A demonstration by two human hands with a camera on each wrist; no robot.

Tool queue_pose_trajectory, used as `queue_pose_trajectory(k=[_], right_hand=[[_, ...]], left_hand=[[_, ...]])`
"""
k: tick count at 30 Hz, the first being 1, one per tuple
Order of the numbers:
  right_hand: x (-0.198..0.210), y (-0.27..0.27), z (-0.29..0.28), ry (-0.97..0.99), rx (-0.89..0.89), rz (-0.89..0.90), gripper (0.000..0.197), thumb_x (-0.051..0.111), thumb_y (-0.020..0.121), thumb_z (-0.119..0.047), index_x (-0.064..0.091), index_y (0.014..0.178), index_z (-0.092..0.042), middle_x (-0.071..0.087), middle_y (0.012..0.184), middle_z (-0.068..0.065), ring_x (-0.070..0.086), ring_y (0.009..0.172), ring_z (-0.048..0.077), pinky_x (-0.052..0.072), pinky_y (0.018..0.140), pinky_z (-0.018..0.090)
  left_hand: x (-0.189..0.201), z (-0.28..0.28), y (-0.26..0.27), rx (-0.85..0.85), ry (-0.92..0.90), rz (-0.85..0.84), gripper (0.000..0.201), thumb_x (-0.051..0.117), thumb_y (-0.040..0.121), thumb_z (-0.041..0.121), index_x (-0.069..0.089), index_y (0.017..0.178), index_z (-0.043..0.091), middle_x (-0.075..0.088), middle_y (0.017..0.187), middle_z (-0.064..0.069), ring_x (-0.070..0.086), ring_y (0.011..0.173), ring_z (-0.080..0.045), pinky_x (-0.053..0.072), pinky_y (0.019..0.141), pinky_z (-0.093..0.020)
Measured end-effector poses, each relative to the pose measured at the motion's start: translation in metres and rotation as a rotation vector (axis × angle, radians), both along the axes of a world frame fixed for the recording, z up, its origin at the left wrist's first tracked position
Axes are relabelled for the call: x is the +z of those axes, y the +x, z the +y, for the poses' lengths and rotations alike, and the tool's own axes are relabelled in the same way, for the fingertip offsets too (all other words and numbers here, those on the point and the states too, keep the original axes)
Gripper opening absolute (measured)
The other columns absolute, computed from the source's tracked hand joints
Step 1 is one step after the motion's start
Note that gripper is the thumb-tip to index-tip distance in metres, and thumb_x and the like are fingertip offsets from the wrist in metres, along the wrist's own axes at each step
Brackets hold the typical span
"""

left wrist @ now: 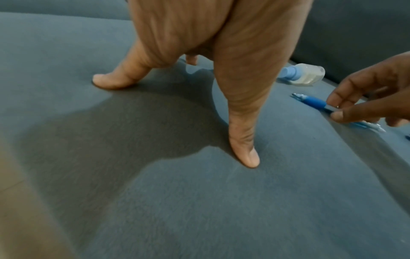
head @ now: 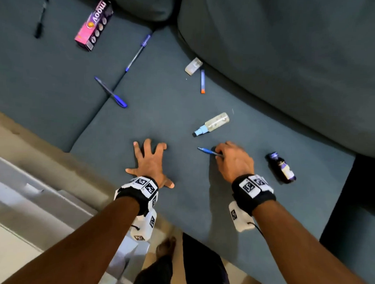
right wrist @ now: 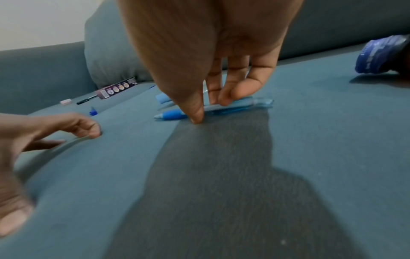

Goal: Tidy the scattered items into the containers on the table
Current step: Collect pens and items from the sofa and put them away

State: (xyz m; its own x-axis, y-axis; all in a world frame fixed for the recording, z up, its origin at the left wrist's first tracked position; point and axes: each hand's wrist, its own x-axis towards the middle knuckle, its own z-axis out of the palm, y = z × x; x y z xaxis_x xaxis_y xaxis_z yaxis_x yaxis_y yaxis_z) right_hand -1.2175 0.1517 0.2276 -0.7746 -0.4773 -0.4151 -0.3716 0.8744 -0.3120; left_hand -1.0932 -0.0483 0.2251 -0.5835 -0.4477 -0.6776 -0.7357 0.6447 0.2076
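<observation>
The right hand (head: 234,162) pinches the blue pen (right wrist: 213,109) mid-barrel on the sofa (head: 183,99) just below the spray bottle (head: 212,123), the left hand (head: 152,162) pressing spread beside; light, stiff, probably slick, so grip its rubber sleeve.

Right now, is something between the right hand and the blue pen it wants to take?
Nothing visible. The right hand already pinches the blue pen, which lies on the sofa cushion.
</observation>
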Motion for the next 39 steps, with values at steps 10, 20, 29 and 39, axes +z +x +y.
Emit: queue_pose_trajectory(k=[10, 20, 29, 39], right_hand=[[0.002, 0.031, -0.063, -0.478, -0.176, -0.237, 0.010, 0.070, 0.085, -0.027, 0.070, 0.095, -0.026, 0.065, 0.077, -0.010, 0.060, 0.069, 0.009, 0.054, 0.072, 0.031], [0.004, 0.031, -0.218, -0.474, 0.073, -0.320, 0.012, 0.067, 0.084, -0.031, 0.071, 0.093, -0.024, 0.064, 0.080, -0.004, 0.060, 0.072, 0.016, 0.052, 0.070, 0.036], [-0.007, -0.013, -0.313, -0.453, -0.005, -0.293, 0.018, 0.074, 0.082, -0.029, 0.073, 0.100, -0.027, 0.068, 0.079, -0.006, 0.059, 0.063, 0.005, 0.056, 0.075, 0.030], [-0.021, -0.031, -0.363, -0.019, 0.101, -0.105, 0.020, 0.067, 0.082, -0.044, 0.071, 0.094, -0.028, 0.067, 0.093, -0.002, 0.063, 0.091, 0.024, 0.048, 0.076, 0.029]], left_hand=[[0.001, -0.044, 0.006, 0.175, 0.192, 0.288, 0.076, 0.053, 0.057, 0.081, 0.058, 0.119, 0.036, 0.047, 0.138, 0.004, 0.035, 0.139, -0.023, 0.029, 0.114, -0.046], [0.010, -0.160, -0.006, 0.383, 0.339, 0.574, 0.039, 0.066, 0.087, 0.027, 0.058, 0.124, 0.019, 0.064, 0.108, -0.003, 0.062, 0.094, -0.017, 0.046, 0.087, -0.026], [0.005, -0.269, 0.015, 0.594, 0.519, 0.670, 0.014, 0.073, 0.081, 0.014, 0.066, 0.084, 0.026, 0.066, 0.075, -0.002, 0.059, 0.067, -0.012, 0.048, 0.067, -0.021], [0.004, -0.314, 0.005, 0.738, 0.597, 0.739, 0.011, 0.071, 0.086, 0.011, 0.067, 0.082, 0.020, 0.063, 0.074, 0.002, 0.055, 0.064, -0.004, 0.046, 0.064, -0.015]])
